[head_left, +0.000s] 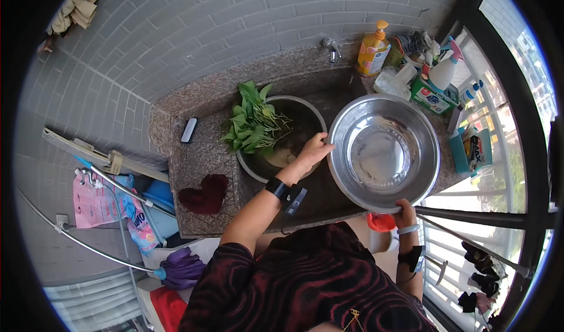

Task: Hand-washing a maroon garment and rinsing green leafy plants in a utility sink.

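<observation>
A shiny stainless steel basin (382, 153) is held above the right part of the stone sink (304, 204). My left hand (313, 151) grips its left rim, and my right hand (404, 213) holds the lower right rim. The basin's inside faces the camera, with a row of small holes or dots visible in it. To its left, a second metal basin (304, 105) sits in the sink, partly behind my left hand and forearm. Green leafy stems (255, 120) lie over that basin's left side, leaves outward. Something pale shows at its bottom.
A tap (331, 50) juts from the wall behind the sink. An orange pump bottle (372, 50), a spray bottle (444, 70) and a green box (434, 96) crowd the right ledge. On the left counter lie a dark red cloth (205, 194) and a small white-topped object (189, 130).
</observation>
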A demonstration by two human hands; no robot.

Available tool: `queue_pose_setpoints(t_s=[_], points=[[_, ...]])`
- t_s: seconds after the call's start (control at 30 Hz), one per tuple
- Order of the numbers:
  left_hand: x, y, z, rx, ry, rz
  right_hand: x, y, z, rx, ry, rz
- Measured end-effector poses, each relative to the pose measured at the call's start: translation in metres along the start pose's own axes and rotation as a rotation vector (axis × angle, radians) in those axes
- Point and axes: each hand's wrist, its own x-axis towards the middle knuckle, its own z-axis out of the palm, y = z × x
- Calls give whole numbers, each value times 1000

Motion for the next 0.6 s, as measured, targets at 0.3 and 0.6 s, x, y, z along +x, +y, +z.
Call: queue_pose_setpoints(t_s=[0.3,0.6], points=[[-52,-22,-121,28,182,-119,37,-30,128,214,55,262],[-153,-95,-205,-333,562,-182,11,-56,75,379,64,229]])
